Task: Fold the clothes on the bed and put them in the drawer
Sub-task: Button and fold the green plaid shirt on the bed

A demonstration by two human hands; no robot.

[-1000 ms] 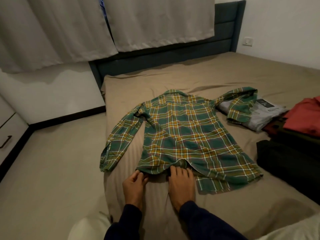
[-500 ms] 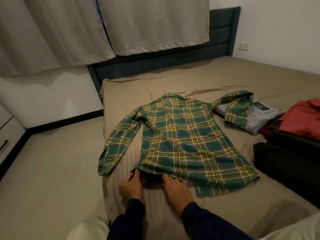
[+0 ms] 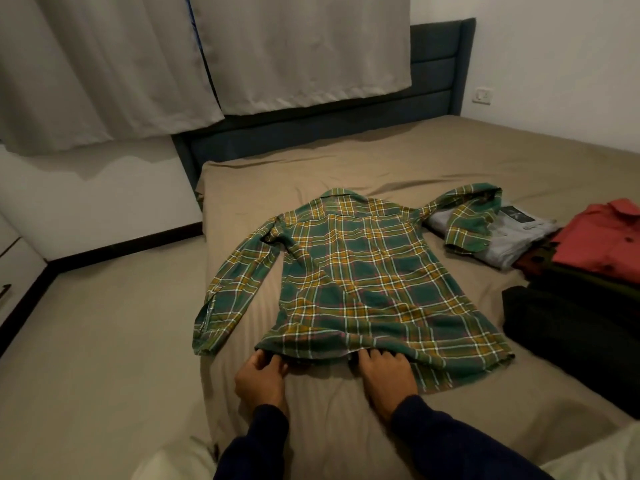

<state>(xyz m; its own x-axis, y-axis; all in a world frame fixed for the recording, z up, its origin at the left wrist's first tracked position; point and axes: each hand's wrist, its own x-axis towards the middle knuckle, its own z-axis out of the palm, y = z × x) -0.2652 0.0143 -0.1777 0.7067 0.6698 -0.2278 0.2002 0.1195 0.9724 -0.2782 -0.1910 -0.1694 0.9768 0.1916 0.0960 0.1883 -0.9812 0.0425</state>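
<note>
A green and yellow plaid shirt (image 3: 360, 282) lies spread back-up on the tan bed (image 3: 346, 168), collar toward the headboard. Its left sleeve runs down along the bed's left edge; its right sleeve lies bent over a folded grey garment (image 3: 516, 237). My left hand (image 3: 259, 377) pinches the shirt's bottom hem at the near left corner. My right hand (image 3: 386, 375) grips the hem a little to the right, its fingertips tucked under the fabric.
On the right of the bed lie a red shirt (image 3: 599, 240) on a pile of dark clothes and a folded black garment (image 3: 568, 330). A white drawer unit (image 3: 10, 271) stands at the far left beyond the floor (image 3: 86, 358). Curtains hang above the dark headboard (image 3: 436, 77).
The hem has lifted slightly off the bed between my hands, and both hands have closed on it. The camera has tilted down a bit.
</note>
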